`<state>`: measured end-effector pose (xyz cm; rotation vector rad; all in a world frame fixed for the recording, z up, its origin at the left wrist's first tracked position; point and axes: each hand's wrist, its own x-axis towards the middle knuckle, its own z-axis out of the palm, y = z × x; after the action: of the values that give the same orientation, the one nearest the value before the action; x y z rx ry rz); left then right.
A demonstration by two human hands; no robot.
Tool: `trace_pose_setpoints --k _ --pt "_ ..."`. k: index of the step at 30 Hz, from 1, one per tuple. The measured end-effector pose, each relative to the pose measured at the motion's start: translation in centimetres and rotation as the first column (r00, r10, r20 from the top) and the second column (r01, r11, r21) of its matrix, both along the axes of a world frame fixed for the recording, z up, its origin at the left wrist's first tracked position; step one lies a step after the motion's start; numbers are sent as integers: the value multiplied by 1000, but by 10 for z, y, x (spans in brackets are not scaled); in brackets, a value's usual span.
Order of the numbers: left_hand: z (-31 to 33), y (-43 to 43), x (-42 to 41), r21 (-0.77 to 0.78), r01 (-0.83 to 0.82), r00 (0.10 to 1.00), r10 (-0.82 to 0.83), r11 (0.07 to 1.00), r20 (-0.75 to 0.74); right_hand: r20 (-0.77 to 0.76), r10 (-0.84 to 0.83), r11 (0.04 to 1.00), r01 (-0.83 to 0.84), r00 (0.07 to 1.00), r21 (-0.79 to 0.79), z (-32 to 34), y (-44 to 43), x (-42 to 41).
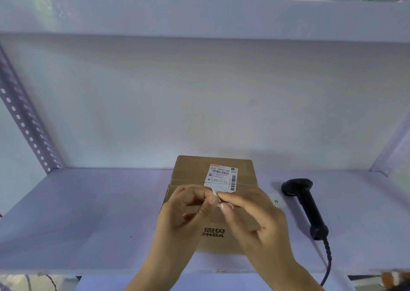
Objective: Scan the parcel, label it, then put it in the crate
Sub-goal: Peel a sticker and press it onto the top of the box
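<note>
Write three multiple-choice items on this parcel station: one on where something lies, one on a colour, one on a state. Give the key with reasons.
1. Where does the black handheld barcode scanner lie relative to the brown cardboard parcel?
A. On top of it
B. To its right, on the shelf
C. To its left, on the shelf

2. What colour is the shelf surface under the parcel?
A. Pale lilac-white
B. Dark green
C. Bright orange

3. What are the left hand and right hand doing?
A. Both gripping the scanner
B. Resting flat on the shelf
C. Pinching a small white sticker together above the parcel

Key: 1 B, the scanner lies apart on the right; 2 A, the board is pale; 3 C, the fingertips meet on the sticker.
</note>
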<state>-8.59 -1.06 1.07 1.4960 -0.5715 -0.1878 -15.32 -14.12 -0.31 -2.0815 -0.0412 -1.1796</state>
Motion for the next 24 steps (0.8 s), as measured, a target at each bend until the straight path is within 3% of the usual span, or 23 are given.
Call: trace_pose_setpoints --k 3,8,12,17,24 --pt "-2 -3 1 87 -78 992 68 993 104 -93 66 968 -42 993 246 4 4 -4" --pt "-7 -7 0 143 -101 983 77 984 165 -161 84 934 -21 983 355 3 3 -4" --pt "-7 -4 3 116 -62 994 51 991 97 -200 119 894 -17 973 447 2 0 -5" --pt "-11 15 23 171 -11 999 17 985 -33 -162 180 761 -33 970 647 12 -5 1" --pt "-36 80 80 307 -241 965 261 921 -24 -50 87 531 -4 995 847 14 -15 17"
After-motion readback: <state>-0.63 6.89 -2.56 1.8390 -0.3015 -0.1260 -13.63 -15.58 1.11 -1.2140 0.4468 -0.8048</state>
